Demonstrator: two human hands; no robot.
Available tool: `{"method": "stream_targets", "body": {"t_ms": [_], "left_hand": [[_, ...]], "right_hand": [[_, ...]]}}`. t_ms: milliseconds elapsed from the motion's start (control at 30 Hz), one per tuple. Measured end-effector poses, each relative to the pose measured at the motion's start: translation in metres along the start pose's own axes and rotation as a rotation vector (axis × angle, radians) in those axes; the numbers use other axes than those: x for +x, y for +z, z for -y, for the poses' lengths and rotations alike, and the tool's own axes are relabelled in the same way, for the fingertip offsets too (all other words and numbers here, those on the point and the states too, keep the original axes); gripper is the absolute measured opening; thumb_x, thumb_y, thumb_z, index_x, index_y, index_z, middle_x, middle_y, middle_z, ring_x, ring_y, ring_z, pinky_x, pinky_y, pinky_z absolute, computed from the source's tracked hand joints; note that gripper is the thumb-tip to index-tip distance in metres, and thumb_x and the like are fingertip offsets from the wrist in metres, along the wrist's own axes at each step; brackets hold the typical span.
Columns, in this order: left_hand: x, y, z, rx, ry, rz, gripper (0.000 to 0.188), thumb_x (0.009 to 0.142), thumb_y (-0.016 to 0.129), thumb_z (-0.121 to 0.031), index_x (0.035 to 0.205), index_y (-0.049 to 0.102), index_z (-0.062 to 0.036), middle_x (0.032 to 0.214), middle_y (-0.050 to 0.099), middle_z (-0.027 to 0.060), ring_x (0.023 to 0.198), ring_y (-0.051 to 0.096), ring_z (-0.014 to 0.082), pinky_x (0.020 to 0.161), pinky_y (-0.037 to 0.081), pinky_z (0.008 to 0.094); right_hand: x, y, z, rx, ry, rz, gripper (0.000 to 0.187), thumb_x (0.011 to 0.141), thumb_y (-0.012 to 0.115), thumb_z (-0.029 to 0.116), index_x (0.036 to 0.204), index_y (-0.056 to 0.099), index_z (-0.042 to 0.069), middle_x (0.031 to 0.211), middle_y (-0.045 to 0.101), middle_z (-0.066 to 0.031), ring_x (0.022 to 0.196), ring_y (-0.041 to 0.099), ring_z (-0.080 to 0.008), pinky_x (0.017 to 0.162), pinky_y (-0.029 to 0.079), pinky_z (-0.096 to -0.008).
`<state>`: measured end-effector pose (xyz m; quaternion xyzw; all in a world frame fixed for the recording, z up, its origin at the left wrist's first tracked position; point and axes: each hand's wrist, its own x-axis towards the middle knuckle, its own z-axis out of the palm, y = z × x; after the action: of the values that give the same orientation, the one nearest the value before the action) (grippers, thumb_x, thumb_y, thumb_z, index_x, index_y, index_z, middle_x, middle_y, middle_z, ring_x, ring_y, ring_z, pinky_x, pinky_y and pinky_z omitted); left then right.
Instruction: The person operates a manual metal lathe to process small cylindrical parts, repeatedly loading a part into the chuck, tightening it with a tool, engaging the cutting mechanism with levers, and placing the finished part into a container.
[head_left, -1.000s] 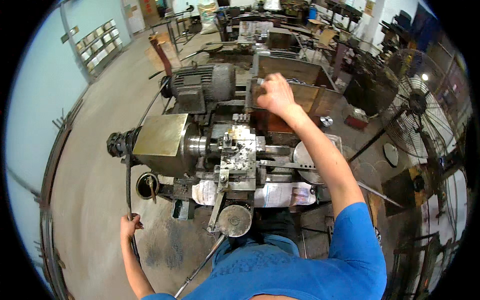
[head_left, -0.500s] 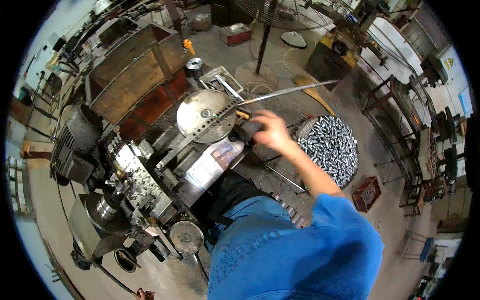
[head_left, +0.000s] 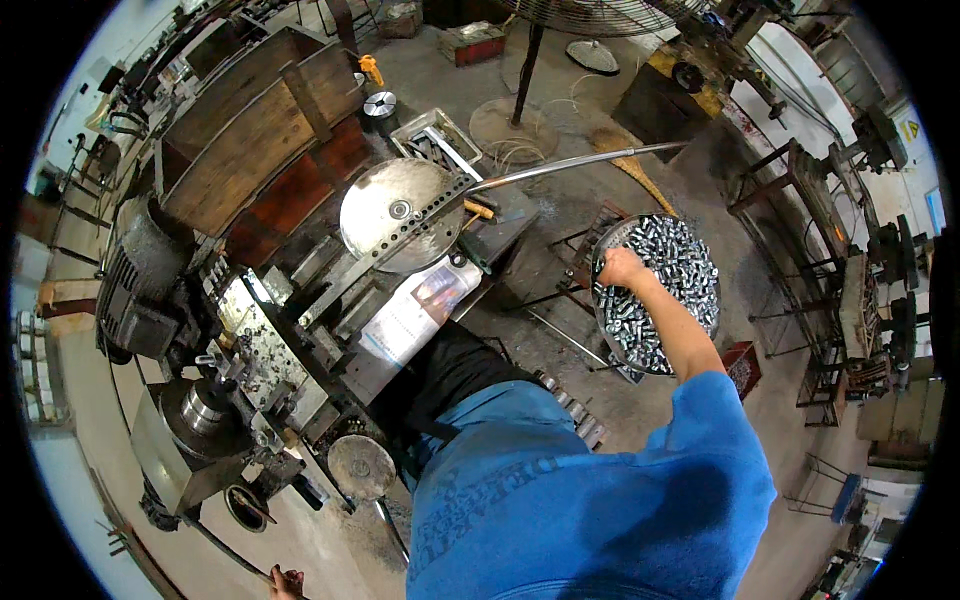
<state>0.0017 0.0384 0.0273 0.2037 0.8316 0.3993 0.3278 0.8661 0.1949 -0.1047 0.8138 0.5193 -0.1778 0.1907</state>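
From where I stand I count two bare hands at work and one round basin (head_left: pixel 614 234) on the floor side, heaped with short shiny metal cylinders (head_left: pixel 690 262), far too many to number. The right hand (head_left: pixel 622 268) is in over the left part of that basin; the pieces lie right under and beside its fingers, spreading away to the right and toward the body, and the forearm crosses above some of them. Those fingers are bent downward, but I cannot tell whether they are apart or pinched on a piece. The left hand (head_left: pixel 287 582), partly cut off at the lower edge, is at the end of one long dark bar (head_left: pixel 225 550); whether its fingers are wrapped round it I cannot tell. On the machine side there are two round discs, a large pale disc (head_left: pixel 375 225) and a smaller grey disc (head_left: pixel 362 467), plus one printed paper sheet (head_left: pixel 410 318). One reddish box (head_left: pixel 741 366) sits just past the basin, partly behind the right arm. Half a second ago the right hand was short of the basin, by the dark corner of the bench (head_left: pixel 505 235); now it has reached the pieces, while the left hand is in much the same place.
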Motion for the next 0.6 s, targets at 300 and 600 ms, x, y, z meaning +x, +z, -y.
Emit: {"method": "stream_targets", "body": {"t_ms": [300,600], "left_hand": [[0.008,-0.003,0.008,-0.019,0.015,0.027,0.034,0.085,0.062,-0.024,0.101,0.058,0.0063,0.071,0.059,0.0199,0.063,0.057,0.0258,0.060,0.053,0.0338],[0.016,-0.021,0.025,-0.018,0.068,0.117,0.033,0.085,0.061,-0.023,0.100,0.058,0.0056,0.070,0.059,0.0196,0.063,0.057,0.0263,0.061,0.053,0.0345]], "right_hand": [[0.015,0.036,-0.010,0.229,0.034,-0.172,0.036,0.060,0.060,0.023,0.088,0.064,0.001,0.096,0.062,-0.0189,0.093,0.059,-0.0322,0.084,0.048,-0.0348],[0.047,0.061,-0.024,0.041,0.073,-0.142,0.047,0.065,0.059,0.029,0.102,0.063,0.001,0.122,0.049,-0.0179,0.113,0.047,-0.0302,0.097,0.038,-0.0349]]}}
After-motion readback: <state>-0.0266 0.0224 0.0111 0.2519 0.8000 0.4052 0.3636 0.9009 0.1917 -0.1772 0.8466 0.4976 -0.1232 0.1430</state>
